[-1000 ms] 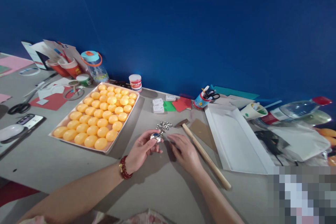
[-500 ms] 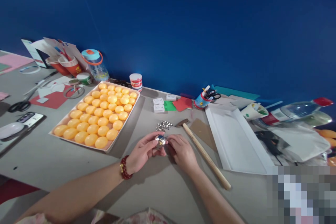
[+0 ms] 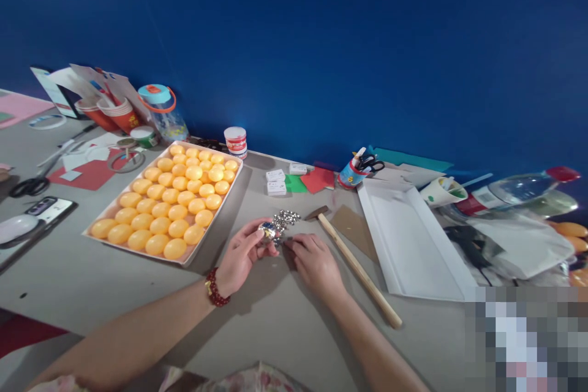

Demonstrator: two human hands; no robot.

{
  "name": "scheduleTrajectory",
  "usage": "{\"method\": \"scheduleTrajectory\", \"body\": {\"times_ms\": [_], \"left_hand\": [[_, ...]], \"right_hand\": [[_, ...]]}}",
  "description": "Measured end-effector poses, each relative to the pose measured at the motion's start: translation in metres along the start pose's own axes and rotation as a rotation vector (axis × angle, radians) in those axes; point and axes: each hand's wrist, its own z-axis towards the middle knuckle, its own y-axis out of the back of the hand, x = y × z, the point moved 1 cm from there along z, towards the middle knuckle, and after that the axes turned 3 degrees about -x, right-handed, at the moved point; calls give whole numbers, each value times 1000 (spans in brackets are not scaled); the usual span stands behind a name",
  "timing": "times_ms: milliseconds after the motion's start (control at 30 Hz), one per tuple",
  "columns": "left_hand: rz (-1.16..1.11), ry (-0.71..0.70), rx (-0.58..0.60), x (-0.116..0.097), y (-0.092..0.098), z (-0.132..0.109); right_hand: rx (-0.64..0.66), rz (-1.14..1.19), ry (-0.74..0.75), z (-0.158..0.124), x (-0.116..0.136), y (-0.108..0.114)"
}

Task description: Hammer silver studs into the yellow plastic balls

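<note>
My left hand [image 3: 239, 256], wearing a dark red bead bracelet, grips a small round ball [image 3: 267, 232] with a shiny silver, studded surface; a bit of yellow shows on it. Just beyond lies a pile of small shiny metal pieces [image 3: 287, 218], which look like dome-headed tacks. My right hand [image 3: 316, 264] rests low over the table beside the pile's near edge, its fingers bent and close together. Whatever its fingertips pinch, if anything, is too small to make out. A wooden-handled hammer [image 3: 361, 269] lies to the right of that hand.
On the left stands a shallow box [image 3: 187, 260] of orange balls. To the right is a white tray [image 3: 425, 251], near a brown card [image 3: 353, 226]. Small white boxes [image 3: 276, 188], a pen cup [image 3: 350, 177] and a red-labelled tub [image 3: 236, 142] line the back by the blue wall.
My left hand has drawn the silver ball leftward, away from my right hand. My right hand has shifted slightly left, its fingertips now at the near edge of the metal pieces.
</note>
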Motion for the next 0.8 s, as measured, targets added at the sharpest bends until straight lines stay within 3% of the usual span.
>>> {"method": "scheduleTrajectory", "body": {"times_ms": [100,300,533,800], "left_hand": [[13,-4,14,1,0,-2],[12,-55,-75,-1,5,4],[48,-35,20,0,0,-3],[33,-41,-26,-1,2,1]], "right_hand": [[-21,60,-7,-1,-1,1],[-18,65,41,1,5,1],[-2,18,65,0,9,-5],[-36,170,47,0,4,-6]]}}
